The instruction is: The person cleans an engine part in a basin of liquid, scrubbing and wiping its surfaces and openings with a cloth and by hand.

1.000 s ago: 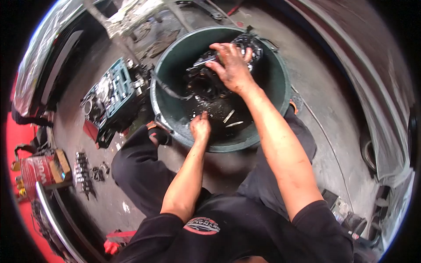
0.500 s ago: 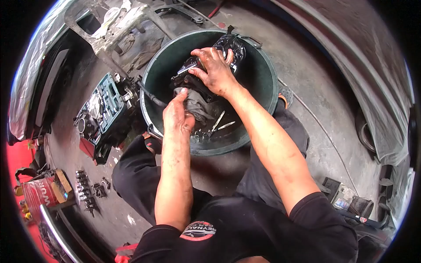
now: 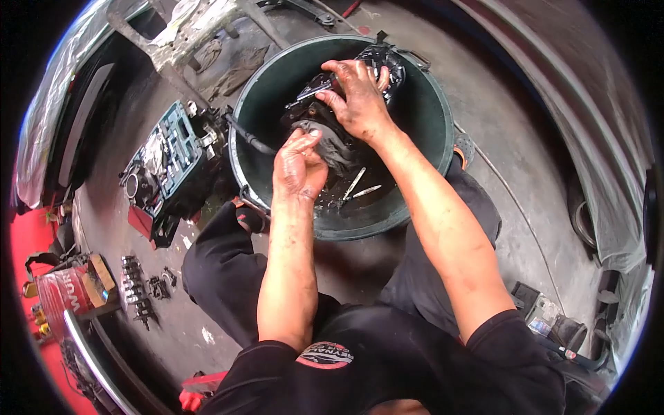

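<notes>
So — two hands (image 3: 299, 167) (image 3: 365, 107), one held rag (image 3: 335, 148)

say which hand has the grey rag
The left hand, lower in the picture, holds the grey rag; the right hand, higher up over the dark part, shows no rag.

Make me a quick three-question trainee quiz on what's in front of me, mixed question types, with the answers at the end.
1. Which hand holds the crumpled grey cloth inside the large round dark-green tub?

2. True or false: the open teal plastic tool case stands outside the tub.

3. How many thin, pale sticks lie in the tub, close to the cloth?
A) one
B) two
C) five

Key:
1. The left hand.
2. True.
3. B.
</notes>
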Tool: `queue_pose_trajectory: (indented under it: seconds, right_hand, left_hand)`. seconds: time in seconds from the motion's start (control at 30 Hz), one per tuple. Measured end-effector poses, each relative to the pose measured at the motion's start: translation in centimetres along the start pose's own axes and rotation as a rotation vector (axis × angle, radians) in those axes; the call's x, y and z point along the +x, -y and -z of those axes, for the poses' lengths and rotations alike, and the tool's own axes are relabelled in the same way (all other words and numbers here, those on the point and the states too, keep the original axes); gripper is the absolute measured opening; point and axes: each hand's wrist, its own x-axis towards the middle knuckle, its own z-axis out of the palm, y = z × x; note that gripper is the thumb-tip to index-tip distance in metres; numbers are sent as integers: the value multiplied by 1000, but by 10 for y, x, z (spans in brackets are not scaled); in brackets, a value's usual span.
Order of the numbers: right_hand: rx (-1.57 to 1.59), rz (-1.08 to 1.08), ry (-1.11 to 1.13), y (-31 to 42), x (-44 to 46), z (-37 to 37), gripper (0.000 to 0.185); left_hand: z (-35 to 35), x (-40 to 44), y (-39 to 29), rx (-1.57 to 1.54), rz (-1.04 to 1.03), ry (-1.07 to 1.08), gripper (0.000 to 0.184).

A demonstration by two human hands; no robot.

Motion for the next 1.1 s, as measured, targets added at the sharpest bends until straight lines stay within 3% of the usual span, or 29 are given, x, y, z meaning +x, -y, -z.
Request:
queue_pose_trajectory:
  seconds: [0.03,0.07,0.17,0.27,0.3,0.4,0.57,0.67,0.7,0.73,0.8,0.9,1.1]
  right_hand:
    - [-7,-1,-9,1,1,-1,49]
    - [-13,-5,-19,1,1,-2,48]
    - [-4,-25,-9,2,1,-2,47]
    - [-12,-45,-2,1,3,-3,47]
    - [-5,-60,4,1,2,-3,47]
    - [12,-76,-5,3,1,-3,46]
    - [39,-59,22,0,0,2,43]
    - [41,-47,19,-3,0,2,43]
    - [46,-41,10,-3,-1,0,43]
    - [54,-35,1,-3,-1,-2,43]
    - [70,-31,-21,-1,-1,-4,43]
    - [57,-46,-25,1,0,-3,41]
    - [38,-87,-7,5,3,0,42]
  left_hand:
    - [-5,-3,2,45,-34,-110,29]
    - [6,-2,1,53,-17,50,35]
    - [-10,-10,-1,299,-7,146,46]
    - [-8,-7,-5,660,-44,173,41]
    - [-7,-3,-8,941,-89,157,32]
    - [-13,-6,-15,1479,-144,102,26]
    - [-15,-11,-11,1775,-344,90,30]
    - [16,-1,7,1600,-551,39,23]
    - [8,-4,12,918,-253,-91,38]
    - [0,-5,2,316,-49,62,50]
    - [-25,-18,0,154,-15,-131,51]
    - [-17,-8,-3,140,29,-66,48]
    - [-4,0,-9,462,118,81,46]
